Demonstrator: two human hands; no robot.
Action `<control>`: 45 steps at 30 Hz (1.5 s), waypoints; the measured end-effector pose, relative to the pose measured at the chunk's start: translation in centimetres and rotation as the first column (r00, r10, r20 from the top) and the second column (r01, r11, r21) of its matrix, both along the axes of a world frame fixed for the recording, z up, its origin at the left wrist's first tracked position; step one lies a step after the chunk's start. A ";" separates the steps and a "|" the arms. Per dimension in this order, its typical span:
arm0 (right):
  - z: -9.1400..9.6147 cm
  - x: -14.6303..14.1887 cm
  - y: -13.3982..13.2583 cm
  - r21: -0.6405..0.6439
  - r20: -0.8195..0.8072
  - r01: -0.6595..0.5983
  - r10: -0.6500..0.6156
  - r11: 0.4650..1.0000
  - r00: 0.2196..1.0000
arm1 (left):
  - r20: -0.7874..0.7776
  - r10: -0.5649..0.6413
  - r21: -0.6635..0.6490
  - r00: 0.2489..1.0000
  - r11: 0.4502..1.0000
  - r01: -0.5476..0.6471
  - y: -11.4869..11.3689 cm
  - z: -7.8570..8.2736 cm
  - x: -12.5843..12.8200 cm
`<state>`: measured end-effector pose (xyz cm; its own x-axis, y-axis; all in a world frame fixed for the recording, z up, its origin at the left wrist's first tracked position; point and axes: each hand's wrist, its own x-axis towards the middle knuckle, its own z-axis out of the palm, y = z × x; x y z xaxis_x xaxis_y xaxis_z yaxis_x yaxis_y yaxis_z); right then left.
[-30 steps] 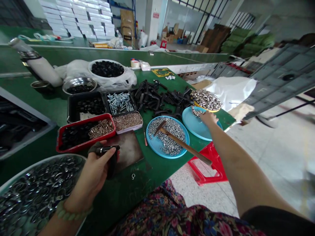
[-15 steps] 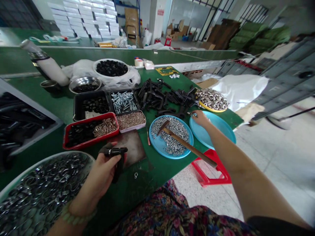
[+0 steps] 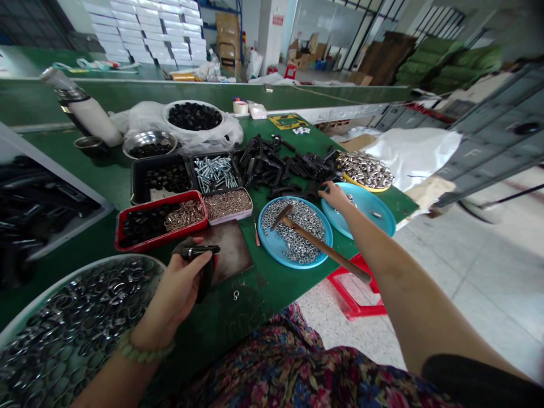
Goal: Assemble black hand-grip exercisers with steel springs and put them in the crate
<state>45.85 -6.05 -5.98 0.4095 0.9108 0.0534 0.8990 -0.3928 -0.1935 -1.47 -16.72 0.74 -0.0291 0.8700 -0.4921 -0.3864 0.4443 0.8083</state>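
Note:
My left hand [image 3: 181, 289] is closed around a black part [image 3: 199, 252] with a short, rod-like top, held above the dark metal plate [image 3: 232, 249]; the part's lower end is mostly hidden. My right hand [image 3: 336, 198] is at the left rim of a blue dish [image 3: 361, 226], its fingertips apart beside a heap of black parts [image 3: 280, 167]. Nothing shows between those fingers. Small silver pieces [image 3: 376, 215] lie in that dish. Left of it, a hammer [image 3: 314, 241] lies across a second blue dish of metal nuts [image 3: 272, 218].
A red tray [image 3: 159, 243], a box of small screws [image 3: 228, 205] and a box of silver bolts [image 3: 216, 173] stand behind my left hand. A tub of metal rings [image 3: 80, 317] is at left. A yellow-rimmed dish [image 3: 369, 186] holds silver sleeves. A red stool [image 3: 357, 309] stands below the table edge.
My right hand has moved slightly left to the dish's rim and let go of a silver piece; pieces now show in the dish. My left hand still holds the black part.

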 end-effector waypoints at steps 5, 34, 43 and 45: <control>1.3 -1.3 1.1 -0.104 0.068 -0.070 0.078 0.992 0.995 | -0.001 -0.019 0.047 1.000 0.999 0.019 -0.3 0.0 0.1; 0.6 2.4 -5.0 0.429 -0.650 0.484 -0.112 0.763 0.752 | 0.074 -0.025 0.023 0.997 0.999 0.023 -0.9 -1.0 -1.6; -0.9 3.9 -8.3 0.298 -0.774 0.512 -0.110 0.806 0.624 | 0.062 -0.038 0.028 0.997 0.999 0.037 -1.5 -1.4 -1.8; -1.4 3.6 -8.8 0.283 -0.811 0.532 -0.097 0.798 0.577 | 0.061 -0.049 0.033 0.997 0.998 0.047 -1.7 -1.2 -1.7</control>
<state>49.49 -14.83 -7.34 0.7535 0.6557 -0.0471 0.1897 -0.2855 -0.9394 -3.20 -18.37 -0.51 0.0428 0.8849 -0.4638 -0.4148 0.4381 0.7975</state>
